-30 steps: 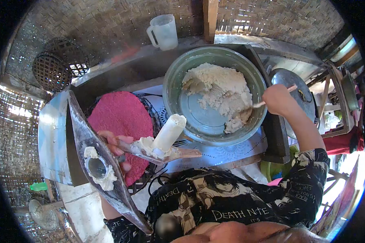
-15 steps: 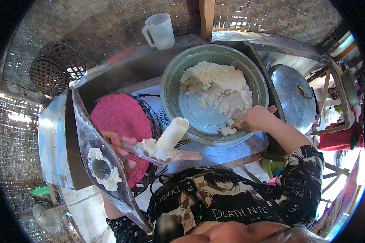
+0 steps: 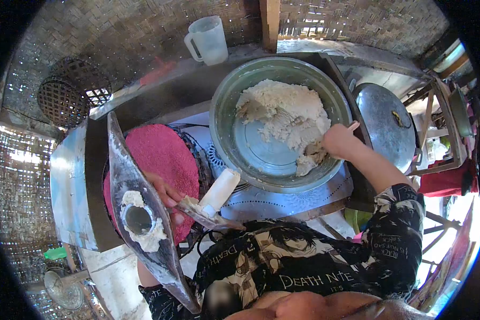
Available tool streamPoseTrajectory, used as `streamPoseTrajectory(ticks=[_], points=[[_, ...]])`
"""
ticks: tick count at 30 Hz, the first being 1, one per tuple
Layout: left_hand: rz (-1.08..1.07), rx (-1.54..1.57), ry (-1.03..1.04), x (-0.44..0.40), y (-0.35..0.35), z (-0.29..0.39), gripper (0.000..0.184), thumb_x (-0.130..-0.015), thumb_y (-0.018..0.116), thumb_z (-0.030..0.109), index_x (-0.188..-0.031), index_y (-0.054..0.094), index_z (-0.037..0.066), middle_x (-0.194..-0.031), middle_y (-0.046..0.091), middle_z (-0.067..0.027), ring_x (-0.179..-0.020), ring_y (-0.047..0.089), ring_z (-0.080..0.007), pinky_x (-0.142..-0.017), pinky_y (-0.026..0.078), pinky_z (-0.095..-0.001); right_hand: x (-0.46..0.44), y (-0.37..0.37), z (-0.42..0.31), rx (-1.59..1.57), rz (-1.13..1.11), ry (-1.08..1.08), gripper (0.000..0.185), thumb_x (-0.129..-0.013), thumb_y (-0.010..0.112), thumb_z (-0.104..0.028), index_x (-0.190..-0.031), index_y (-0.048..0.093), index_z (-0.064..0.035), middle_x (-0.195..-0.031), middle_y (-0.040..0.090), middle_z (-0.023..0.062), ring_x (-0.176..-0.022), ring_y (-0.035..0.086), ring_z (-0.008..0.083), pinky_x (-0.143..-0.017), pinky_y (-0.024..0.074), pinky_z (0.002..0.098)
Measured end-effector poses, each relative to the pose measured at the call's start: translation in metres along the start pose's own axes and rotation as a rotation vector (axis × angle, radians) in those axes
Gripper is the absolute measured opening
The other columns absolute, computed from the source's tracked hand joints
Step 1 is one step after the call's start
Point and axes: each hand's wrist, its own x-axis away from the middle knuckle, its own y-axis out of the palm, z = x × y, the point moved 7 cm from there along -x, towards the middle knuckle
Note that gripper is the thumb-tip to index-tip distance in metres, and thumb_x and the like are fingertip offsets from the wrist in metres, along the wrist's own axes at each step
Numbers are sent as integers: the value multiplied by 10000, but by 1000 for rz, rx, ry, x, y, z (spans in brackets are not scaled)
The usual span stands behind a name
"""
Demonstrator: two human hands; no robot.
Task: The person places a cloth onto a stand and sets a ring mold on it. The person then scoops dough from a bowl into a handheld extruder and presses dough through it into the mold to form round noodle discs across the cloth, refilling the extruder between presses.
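Drawing the plunger (image 3: 222, 192) down towards the shirt (image 3: 309, 261) at 7 o'clock, keeping it apart from the board (image 3: 168, 258) at 8. Gripping the plunger and the board's edge with the left hand (image 3: 165, 188), partly hidden. Lifting the right hand (image 3: 340, 142) slightly at 3 o'clock, closing it tightly round what seems a thin stick (image 3: 353, 126), just beside the dough (image 3: 288, 106) in the bowl (image 3: 221, 152) at 1. Showing a smooth, pale cylinder on flat, dough-smeared wood for the plunger, and dark, boat-shaped wood, tapering at both ends, for the board, with crumbly white paste ringing its round opening. Heaping thick, lumpy and torn-edged, for the dough; spreading grainy and bright, for the pink crumbs (image 3: 162, 154) at 9 o'clock.
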Motion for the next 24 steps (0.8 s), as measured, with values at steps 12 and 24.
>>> streamPoseTrajectory(ticks=[12,24], points=[[26,133,-211,2,3,-3,447,-541,746,-87,-901,504,22,-714,558,-37,-656,609,-161,-587,562,-297,11,4,-42,-111,-57,-105,109,-584,626,-135,-673,658,-80,-669,625,116,-673,626,287,-584,494,395],[0,-16,-399,18,3,-23,388,-595,738,-20,-896,506,55,-747,544,-40,-679,570,-139,-574,510,-264,59,-49,16,-298,-15,168,125,-621,603,-146,-709,673,-92,-707,633,132,-704,623,314,-634,488,421]])
